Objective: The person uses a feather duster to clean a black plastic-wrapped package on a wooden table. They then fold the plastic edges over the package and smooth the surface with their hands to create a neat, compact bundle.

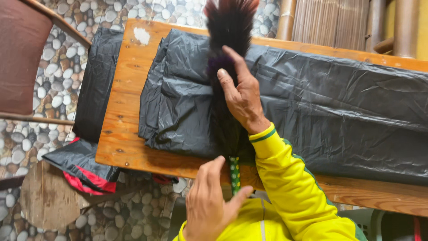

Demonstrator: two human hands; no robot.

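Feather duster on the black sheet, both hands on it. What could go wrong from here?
1. The black plastic sheet is loose and wrinkled, so it may slide under the right hand pressing the feather duster.
2. The left hand grips only the handle's end, so the duster might twist.

A black and red bag [84, 167] hangs off the worktop's [122, 134] left edge over the pebble floor [53, 85]. A round wooden stool [47, 196] stands below the near left corner. Bamboo poles [330, 20] rise beyond the far edge, and a dark red chair back [20, 49] stands far left.
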